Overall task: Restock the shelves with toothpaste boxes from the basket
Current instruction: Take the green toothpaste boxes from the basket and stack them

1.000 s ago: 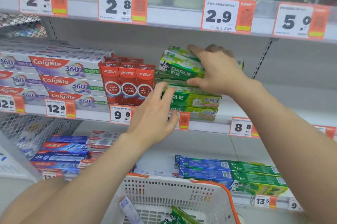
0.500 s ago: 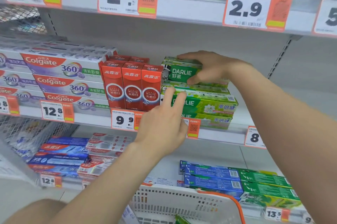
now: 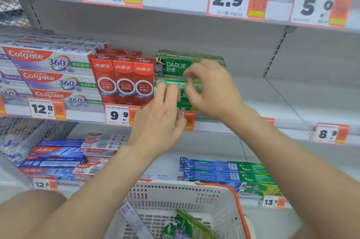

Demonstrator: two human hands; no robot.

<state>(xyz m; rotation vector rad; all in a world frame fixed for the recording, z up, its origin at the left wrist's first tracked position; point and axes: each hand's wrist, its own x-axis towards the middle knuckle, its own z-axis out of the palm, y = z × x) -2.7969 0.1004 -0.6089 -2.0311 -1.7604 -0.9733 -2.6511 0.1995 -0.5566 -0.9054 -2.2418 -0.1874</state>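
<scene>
Darlie stack [image 3: 175, 67] sits on the shelf [image 3: 268, 100]; left grip [image 3: 159, 122] flat-fingered against it, right grip [image 3: 212, 88] loosely curled, empty. We judge restocking partway: basket [image 3: 175, 194] holds an unshelved Darlie box [image 3: 183, 224].

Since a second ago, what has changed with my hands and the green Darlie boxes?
The right hand let go of the top Darlie box, which now lies flat on the green stack, and drew back, fingers loosely curled. The left hand stays at the stack's left end. Red boxes and basket unchanged.
</scene>
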